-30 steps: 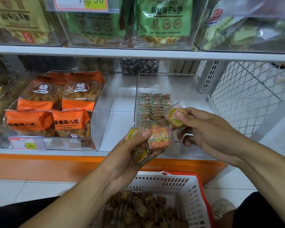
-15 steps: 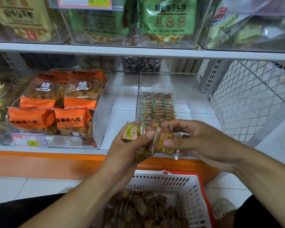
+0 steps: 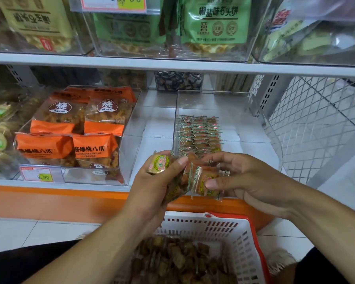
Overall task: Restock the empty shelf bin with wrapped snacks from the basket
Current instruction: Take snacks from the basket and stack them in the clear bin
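Both hands meet just in front of the clear shelf bin [image 3: 230, 103], above the white basket [image 3: 219, 228]. The left hand [image 3: 154, 187] grips a bunch of wrapped snacks [image 3: 159, 163], thumb pressed over the top of them, one yellow-labelled packet facing up. The right hand [image 3: 246, 179] pinches a short stack of the same snack packets [image 3: 203, 179] between thumb and fingers, held on edge and touching the left hand's bunch.

A second ago the right hand was raised toward the bin with a single round-labelled packet at its fingertips; since then it has dropped back to the left hand and now holds several packets side by side, much as half a second ago. The left hand has stayed in nearly the same place.

Inside the bin, neat rows of snacks [image 3: 199, 134] fill the front left part; the rest of its floor is bare, and the rows look unchanged. More loose brown packets [image 3: 178, 261] lie heaped in the basket. To the left, another clear bin holds orange bags [image 3: 74, 138] behind a price tag [image 3: 38, 174].
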